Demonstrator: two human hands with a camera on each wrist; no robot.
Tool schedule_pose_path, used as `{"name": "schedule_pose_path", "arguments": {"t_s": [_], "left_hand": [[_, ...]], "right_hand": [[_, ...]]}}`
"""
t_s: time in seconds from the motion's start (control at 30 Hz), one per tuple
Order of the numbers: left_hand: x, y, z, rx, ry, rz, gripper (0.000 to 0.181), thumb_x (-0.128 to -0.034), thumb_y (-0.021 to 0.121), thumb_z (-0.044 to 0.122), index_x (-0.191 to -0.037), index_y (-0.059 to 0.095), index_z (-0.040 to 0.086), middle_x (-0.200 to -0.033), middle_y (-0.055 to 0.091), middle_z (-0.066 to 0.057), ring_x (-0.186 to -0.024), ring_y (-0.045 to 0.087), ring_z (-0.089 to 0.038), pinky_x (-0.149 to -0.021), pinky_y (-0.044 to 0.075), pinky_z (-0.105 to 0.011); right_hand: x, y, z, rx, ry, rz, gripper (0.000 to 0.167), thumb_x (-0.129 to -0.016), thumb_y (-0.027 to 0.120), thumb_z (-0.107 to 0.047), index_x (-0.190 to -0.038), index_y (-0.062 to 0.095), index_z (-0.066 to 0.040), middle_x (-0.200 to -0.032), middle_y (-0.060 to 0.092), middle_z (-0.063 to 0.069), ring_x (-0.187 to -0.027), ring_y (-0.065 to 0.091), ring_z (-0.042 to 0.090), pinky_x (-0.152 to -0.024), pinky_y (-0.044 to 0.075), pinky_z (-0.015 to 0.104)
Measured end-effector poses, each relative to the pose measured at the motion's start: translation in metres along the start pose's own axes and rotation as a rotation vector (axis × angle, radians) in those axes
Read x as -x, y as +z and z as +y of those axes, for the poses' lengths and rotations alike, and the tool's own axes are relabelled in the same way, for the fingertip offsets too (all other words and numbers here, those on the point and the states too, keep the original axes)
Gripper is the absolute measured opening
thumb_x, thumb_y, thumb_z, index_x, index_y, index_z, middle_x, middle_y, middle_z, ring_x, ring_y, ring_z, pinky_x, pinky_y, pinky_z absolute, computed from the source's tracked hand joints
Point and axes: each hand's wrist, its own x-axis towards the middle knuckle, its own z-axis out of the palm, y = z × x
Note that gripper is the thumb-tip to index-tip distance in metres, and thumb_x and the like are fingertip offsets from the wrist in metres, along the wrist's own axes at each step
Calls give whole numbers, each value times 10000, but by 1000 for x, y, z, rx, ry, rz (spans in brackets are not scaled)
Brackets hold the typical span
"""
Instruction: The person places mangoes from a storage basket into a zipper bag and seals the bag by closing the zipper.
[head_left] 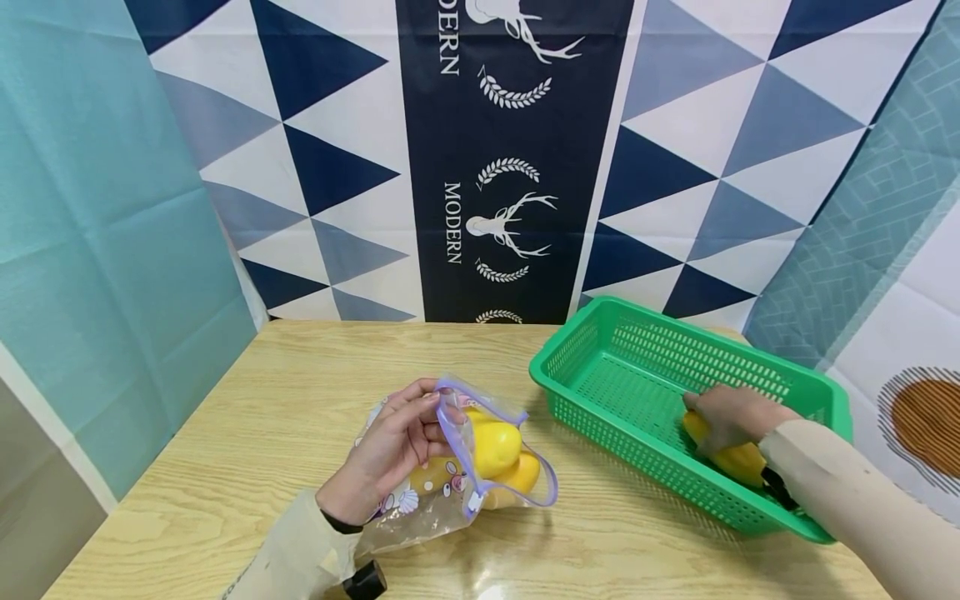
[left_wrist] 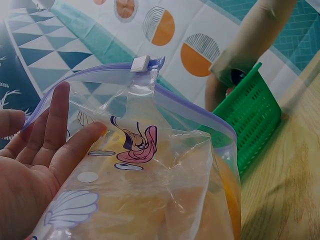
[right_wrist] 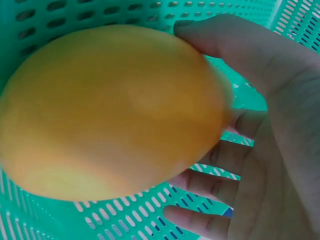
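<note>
A patterned cloth (head_left: 517,150) of navy, grey-blue and white triangles, with a dark central band of stag heads and the word MODERN, hangs behind everything; before it spreads a wood-grain table (head_left: 225,450); a long green basket (head_left: 622,437) with slotted walls stands on the table's right side, set at a slant; near it, to the left and apart, a clear plastic bag (head_left: 420,512) printed with shells and cartoon figures lies with its purple-edged mouth gaping toward the right; the left hand (head_left: 393,437) holds the bag at that mouth, thumb by the purple edge and fingers spread against the plastic; the right hand (head_left: 731,414) reaches down into the basket and grips a yellow fruit (right_wrist: 115,115), thumb on one side and fingers behind; that fruit is within the basket's right part, though whether it touches the floor is hard to tell; more yellow fruits (head_left: 495,448) sit inside the bag, bunched at its opening; a small white slider (left_wrist: 140,64) rides on the purple edge
</note>
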Motion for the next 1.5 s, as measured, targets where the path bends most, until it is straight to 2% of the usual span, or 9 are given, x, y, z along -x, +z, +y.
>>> {"name": "schedule_pose_path", "arguments": {"t_s": [0.17,0.3,0.53,0.73,1.0,1.17,1.33,1.5], "left_hand": [[0,0,-1,1,0,-3,314,-1077,302,39,-1106,603,125,-951,753,-30,-830,731,-146,-738,595,-324],[0,0,-1,0,-1,-1,311,-1076,309,41,-1109,607,125,-950,753,-32,-828,732,-149,-737,595,-325],[0,0,-1,4,-1,-3,310,-1075,307,39,-1098,606,121,-946,753,-34,-822,733,-152,-730,597,-326],[0,0,-1,0,-4,3,303,-1074,315,42,-1094,608,116,-941,754,-33,-835,735,-159,-736,597,-339],[-1,0,-1,7,2,-12,328,-1076,289,36,-1107,604,121,-940,754,-30,-834,733,-156,-736,598,-343],[-1,0,0,0,2,-9,311,-1077,298,42,-1107,598,120,-941,753,-28,-831,732,-153,-734,598,-339],[-1,0,-1,-5,2,-8,318,-1077,296,42,-1103,602,122,-941,753,-24,-827,731,-146,-731,598,-328],[0,0,-1,0,-1,-7,319,-1078,298,46,-1105,604,127,-944,754,-25,-830,732,-149,-734,597,-329]], "right_hand": [[2,-3,-3,-40,-19,0,456,-765,816,-250,-1073,548,-46,-774,532,4,-659,461,179,-572,417,393],[5,-5,-7,-43,-70,44,414,-725,817,-183,-1020,541,-95,-773,538,-8,-643,452,173,-536,402,348],[11,-10,-10,98,-126,159,370,-711,848,-164,-997,613,-188,-862,584,4,-763,505,244,-631,471,491],[12,-6,-10,166,-145,183,295,-707,839,-191,-895,625,-267,-850,540,0,-768,473,241,-634,459,475],[16,-6,-3,207,-101,220,337,-659,857,-231,-924,649,-219,-868,568,5,-768,502,249,-624,461,460],[19,-9,2,193,-88,258,369,-666,838,-208,-997,679,-181,-893,614,-3,-815,541,285,-672,491,540],[25,-13,9,171,-63,262,364,-695,797,-184,-1036,675,-156,-906,625,-11,-847,550,310,-709,486,576],[32,-14,17,143,-7,241,462,-705,784,-182,-1147,677,-97,-943,642,35,-898,555,359,-746,475,609]]}}
